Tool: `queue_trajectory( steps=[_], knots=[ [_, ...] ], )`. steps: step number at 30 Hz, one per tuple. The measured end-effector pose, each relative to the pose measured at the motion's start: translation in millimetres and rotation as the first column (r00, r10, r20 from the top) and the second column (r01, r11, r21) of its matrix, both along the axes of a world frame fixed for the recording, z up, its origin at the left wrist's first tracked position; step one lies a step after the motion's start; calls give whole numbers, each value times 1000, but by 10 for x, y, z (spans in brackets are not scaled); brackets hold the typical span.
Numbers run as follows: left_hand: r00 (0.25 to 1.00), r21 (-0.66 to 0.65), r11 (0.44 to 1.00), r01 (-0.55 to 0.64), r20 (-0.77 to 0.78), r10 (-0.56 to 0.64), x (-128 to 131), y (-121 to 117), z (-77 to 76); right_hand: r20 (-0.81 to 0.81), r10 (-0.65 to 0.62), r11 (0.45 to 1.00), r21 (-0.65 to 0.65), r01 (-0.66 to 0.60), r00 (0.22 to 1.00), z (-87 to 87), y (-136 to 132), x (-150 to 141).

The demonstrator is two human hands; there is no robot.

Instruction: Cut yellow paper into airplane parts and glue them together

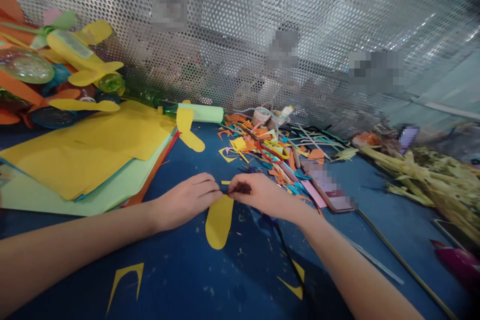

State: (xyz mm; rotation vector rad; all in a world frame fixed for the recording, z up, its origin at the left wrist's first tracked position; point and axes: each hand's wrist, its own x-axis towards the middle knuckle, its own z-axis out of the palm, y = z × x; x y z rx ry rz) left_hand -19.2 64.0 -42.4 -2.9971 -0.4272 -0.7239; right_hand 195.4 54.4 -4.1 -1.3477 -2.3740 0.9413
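Observation:
A yellow paper cutout with a rounded lower end [218, 226] lies on the blue table between my hands. My left hand [189, 199] has its fingers pressed together on the cutout's upper left edge. From the other side, my right hand [258, 192] pinches its upper right edge with thumb and forefinger. The fingers cover part of the top of the paper. Just beyond the fingertips shows a small yellow paper strip [225, 182].
Stacked coloured sheets [93, 145], a two-lobed yellow cutout [190, 132] and bottles with paper shapes [80, 57] are left and behind. Paper scraps [262, 142], a phone [328, 185], a thin stick [405, 260] and husks [423, 175] lie right. A perforated metal wall [225, 25] closes the back.

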Motion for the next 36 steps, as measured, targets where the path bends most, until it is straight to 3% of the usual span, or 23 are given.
queue_trajectory(
  steps=[4, 7, 9, 12, 14, 17, 23, 30, 36],
  knots=[
    [998, -68, 998, 16, 59, -12, -1, -3, -8, 5, 17, 1000, 9, -17, 1000, 8, -5, -5],
    [987, -239, 970, -49, 137, 84, 10, -12, -12, 15, 5, 998, 56, -6, 1000, 39, -26, -25],
    [963, -438, 891, -118, 170, 210, 20, -11, -8, 13, -14, 995, 94, 13, 1000, 74, -43, -43],
    [936, -682, 722, -120, 164, 310, 26, 6, -3, 8, -25, 989, 148, 24, 1000, 130, -65, -70],
    [934, -761, 644, -74, 173, 313, 24, 23, -9, 23, -20, 983, 181, 15, 1000, 157, -76, -86],
    [920, -814, 580, -19, 213, 329, 19, 41, -29, 56, -9, 974, 225, -4, 998, 177, -89, -104],
    [899, -832, 554, -2, 241, 365, 13, 44, -45, 43, -19, 968, 251, 8, 999, 175, -102, -113],
    [878, -815, 580, 4, 281, 388, 12, 38, -51, 0, -35, 962, 271, 34, 999, 66, -83, -124],
    [861, -845, 533, 51, 308, 405, 19, 49, -76, -2, -77, 935, 347, 72, 997, 10, -95, -182]
  ],
)
